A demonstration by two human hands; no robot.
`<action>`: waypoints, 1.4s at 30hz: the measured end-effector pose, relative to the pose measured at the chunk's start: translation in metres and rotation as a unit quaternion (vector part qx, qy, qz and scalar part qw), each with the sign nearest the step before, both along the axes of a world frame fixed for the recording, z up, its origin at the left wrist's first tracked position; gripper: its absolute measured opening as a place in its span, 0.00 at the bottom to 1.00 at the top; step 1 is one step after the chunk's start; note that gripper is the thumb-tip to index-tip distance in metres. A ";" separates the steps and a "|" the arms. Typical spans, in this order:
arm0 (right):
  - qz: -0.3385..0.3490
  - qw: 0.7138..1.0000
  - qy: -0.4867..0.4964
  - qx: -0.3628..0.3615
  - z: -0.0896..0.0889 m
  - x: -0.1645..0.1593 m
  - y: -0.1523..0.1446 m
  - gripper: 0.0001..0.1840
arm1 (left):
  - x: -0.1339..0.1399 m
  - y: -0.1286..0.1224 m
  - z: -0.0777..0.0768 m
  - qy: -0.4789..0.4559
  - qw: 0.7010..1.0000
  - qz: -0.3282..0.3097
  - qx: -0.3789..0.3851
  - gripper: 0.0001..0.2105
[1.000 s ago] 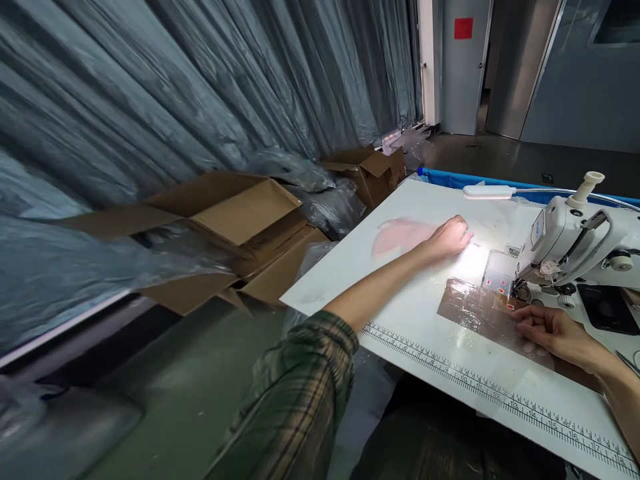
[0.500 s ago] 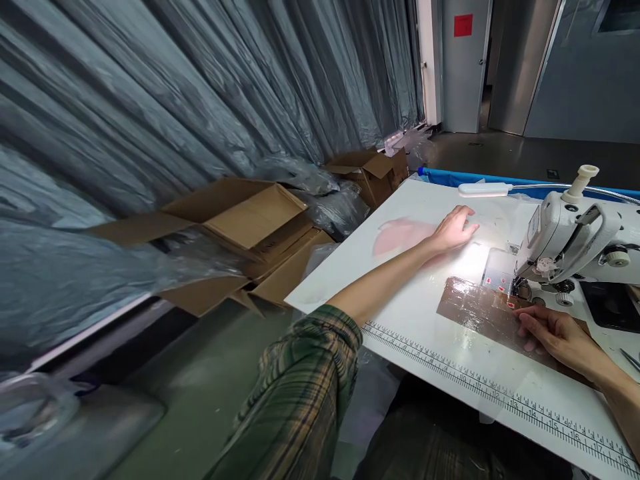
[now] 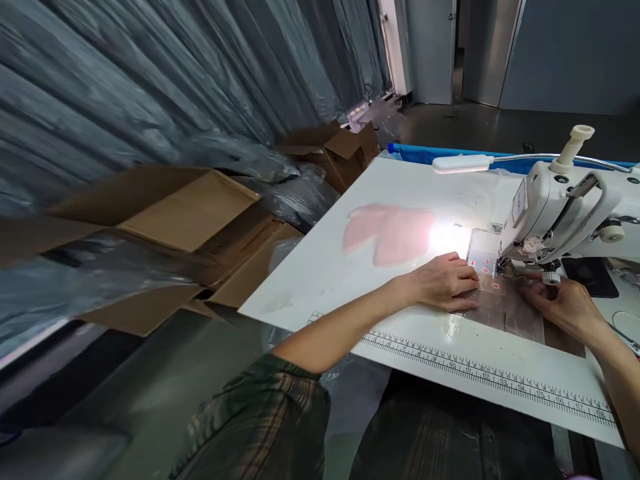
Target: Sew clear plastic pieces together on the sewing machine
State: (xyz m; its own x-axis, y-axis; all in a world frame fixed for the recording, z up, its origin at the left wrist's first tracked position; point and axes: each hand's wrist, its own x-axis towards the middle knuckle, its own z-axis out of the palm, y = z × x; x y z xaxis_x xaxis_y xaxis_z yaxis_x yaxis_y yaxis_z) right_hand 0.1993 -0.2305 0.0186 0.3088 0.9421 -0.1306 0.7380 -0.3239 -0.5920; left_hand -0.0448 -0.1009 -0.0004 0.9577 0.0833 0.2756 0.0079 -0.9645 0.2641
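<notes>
A thin sheet of clear plastic (image 3: pixel 520 317) lies over a brown piece (image 3: pixel 565 341) on the white table, its upper edge by the needle area of a white sewing machine (image 3: pixel 537 213). Small red marks show on the plastic near the presser foot (image 3: pixel 501 265). My left hand (image 3: pixel 445 283) rests palm down at the sheet's left edge, fingers stretched out. On the right side, just below the machine head, my right hand (image 3: pixel 567 307) has its thumb and fingers closed on the sheet; its fingertips are partly hidden.
Pale pink pieces (image 3: pixel 393 233) lie on the white table (image 3: pixel 310 273) to the left. A printed ruler (image 3: pixel 465 367) runs along the front edge. A lamp (image 3: pixel 463 164) stands behind, a dark flat object (image 3: pixel 590 277) at right. Open cardboard boxes (image 3: pixel 193 207) stand left of the table.
My left hand has come back toward me from the far part of the table onto the sheet's left edge. My right hand has moved up closer to the machine head. The view has shifted.
</notes>
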 end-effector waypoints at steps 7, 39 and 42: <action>0.040 0.941 0.333 -0.036 0.004 -0.025 -0.007 0.36 | -0.004 -0.022 0.019 0.005 0.961 0.104 -0.254 0.22; 0.282 0.903 -0.215 0.244 -0.036 -0.027 -0.003 0.21 | -0.011 0.007 0.012 -0.034 0.962 0.205 -0.178 0.18; 0.277 0.906 -0.213 0.239 -0.037 -0.027 -0.004 0.20 | -0.012 0.000 0.015 -0.050 0.993 0.052 -0.091 0.13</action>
